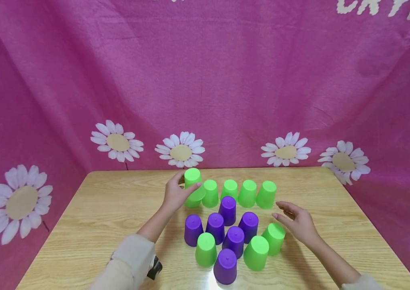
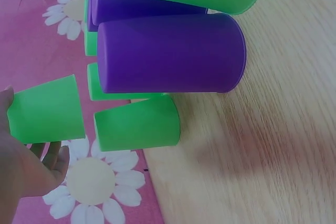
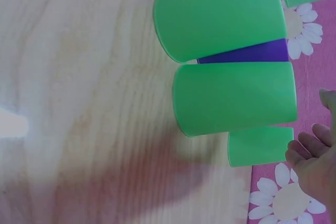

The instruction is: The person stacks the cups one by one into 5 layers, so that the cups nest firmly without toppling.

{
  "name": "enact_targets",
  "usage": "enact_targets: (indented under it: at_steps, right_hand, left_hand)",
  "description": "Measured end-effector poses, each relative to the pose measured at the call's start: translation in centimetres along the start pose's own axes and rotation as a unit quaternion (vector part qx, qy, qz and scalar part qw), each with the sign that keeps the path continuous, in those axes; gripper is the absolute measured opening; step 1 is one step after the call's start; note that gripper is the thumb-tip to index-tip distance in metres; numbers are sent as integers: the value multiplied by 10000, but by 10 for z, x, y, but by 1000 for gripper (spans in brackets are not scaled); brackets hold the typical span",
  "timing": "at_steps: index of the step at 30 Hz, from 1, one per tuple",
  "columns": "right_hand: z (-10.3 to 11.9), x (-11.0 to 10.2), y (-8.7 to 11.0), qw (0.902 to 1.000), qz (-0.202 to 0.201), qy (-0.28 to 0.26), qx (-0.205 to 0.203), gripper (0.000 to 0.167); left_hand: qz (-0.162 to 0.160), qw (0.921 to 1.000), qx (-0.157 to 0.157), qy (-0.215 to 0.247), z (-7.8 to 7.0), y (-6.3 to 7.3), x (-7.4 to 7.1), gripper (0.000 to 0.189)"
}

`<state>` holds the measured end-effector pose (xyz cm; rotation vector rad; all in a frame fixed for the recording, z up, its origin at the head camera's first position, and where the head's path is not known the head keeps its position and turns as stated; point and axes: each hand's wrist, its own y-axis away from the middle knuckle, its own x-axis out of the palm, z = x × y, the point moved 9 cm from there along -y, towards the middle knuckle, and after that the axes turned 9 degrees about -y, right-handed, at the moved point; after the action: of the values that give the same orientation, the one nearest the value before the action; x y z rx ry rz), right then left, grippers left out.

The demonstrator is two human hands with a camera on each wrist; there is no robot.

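My left hand (image 1: pixel 176 193) grips an upside-down green cup (image 1: pixel 192 176) between thumb and fingers. In the left wrist view this held cup (image 2: pixel 47 109) hangs apart from the green cup (image 2: pixel 137 124) under it, the left end of the back row. Several more upside-down green cups (image 1: pixel 249 194) continue that row to the right. My right hand (image 1: pixel 300 224) hovers with loosely bent fingers and holds nothing. It is nearest to a green cup (image 1: pixel 274 238) at the right of the front group and the back row's right-end cup (image 1: pixel 266 195).
Several upside-down purple cups (image 1: pixel 227 266) stand in front of the back row, mixed with green cups (image 1: pixel 206 249). All rest on a wooden table (image 1: pixel 92 225). A pink cloth (image 1: pixel 205 80) with daisies hangs behind it and at both sides.
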<state>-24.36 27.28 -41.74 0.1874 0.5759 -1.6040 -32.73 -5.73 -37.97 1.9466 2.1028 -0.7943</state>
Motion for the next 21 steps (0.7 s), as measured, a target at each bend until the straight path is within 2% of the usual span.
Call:
enact_targets:
  at_steps: [5,10,17,21]
  right_hand:
    - [1,4,11,9997,134,-90,-184,39]
    - [0,6,20,9982,206,-414,-389,39]
    - [-2,10,29,9970,362,-595,-323,42]
    - [-4,12,34,9954,485,-702,-427,43]
  left_hand:
    - [-98,9999,35,-74,3,-4,3,47]
    - [-98,9999,-11,-99,5,-8,6,47]
    - [-48,9997,81,-215,2,-18,8,51]
    - [-10,9998,66,-185,2,-22,9,50]
